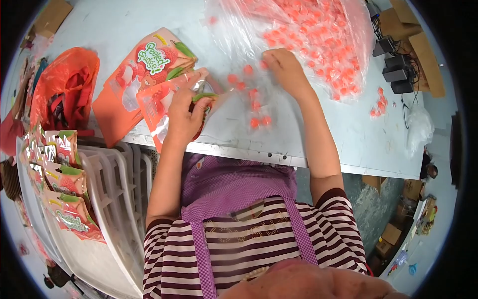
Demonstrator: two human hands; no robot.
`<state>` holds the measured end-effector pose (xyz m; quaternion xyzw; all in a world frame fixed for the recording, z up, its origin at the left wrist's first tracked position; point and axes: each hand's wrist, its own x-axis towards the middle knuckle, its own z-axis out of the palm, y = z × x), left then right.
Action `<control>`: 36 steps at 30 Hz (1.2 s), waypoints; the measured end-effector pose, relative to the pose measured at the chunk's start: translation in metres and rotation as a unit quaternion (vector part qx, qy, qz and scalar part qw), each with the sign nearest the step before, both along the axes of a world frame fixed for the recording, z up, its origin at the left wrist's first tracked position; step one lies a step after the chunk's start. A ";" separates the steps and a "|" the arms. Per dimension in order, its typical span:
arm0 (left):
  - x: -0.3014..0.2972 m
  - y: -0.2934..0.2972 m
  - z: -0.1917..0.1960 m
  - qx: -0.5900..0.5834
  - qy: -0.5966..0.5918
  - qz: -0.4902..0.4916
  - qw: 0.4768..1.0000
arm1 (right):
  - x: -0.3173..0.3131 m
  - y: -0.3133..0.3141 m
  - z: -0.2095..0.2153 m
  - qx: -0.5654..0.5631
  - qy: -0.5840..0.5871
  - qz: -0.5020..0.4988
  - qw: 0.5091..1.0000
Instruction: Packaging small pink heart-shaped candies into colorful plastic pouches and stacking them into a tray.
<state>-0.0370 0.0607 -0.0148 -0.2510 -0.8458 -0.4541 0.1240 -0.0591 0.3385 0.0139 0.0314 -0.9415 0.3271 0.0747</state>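
Observation:
My left hand (185, 113) grips a red-and-pink printed pouch (155, 107) near the table's front edge, with the thumb at its opening. More flat pouches of the same kind lie in a stack (119, 102) just behind and to the left. To the right of the pouch, several small red candies in clear wrappers (255, 105) are scattered on the table. My right hand (288, 72) is beside them, palm down with the fingers curled; one candy shows at the fingertips. What the fingers hold underneath is hidden. Behind it spreads a large clear plastic bag full of wrapped candies (323, 45).
An orange plastic bag (74, 60) with red straps stands at the table's left. Below it, filled pouches (69, 182) sit on stacked white plastic crates (107, 184). A few candies (380, 103), black power adapters (398, 70) and a crumpled clear bag (419, 130) lie at the right.

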 end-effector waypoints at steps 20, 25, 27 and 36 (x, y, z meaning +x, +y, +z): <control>0.008 -0.008 0.000 0.082 -0.072 0.068 0.992 | 0.077 0.059 0.017 0.041 0.164 -0.135 0.976; 0.006 -0.006 0.004 0.066 -0.067 0.046 0.994 | 0.105 0.108 -0.016 0.192 0.130 -0.243 0.942; 0.007 -0.004 0.006 0.057 -0.068 0.051 0.995 | 0.111 0.105 -0.025 0.219 0.142 -0.233 0.937; 0.005 -0.006 -0.002 0.052 -0.073 0.034 0.995 | 0.148 0.056 -0.022 0.133 0.110 -0.143 0.974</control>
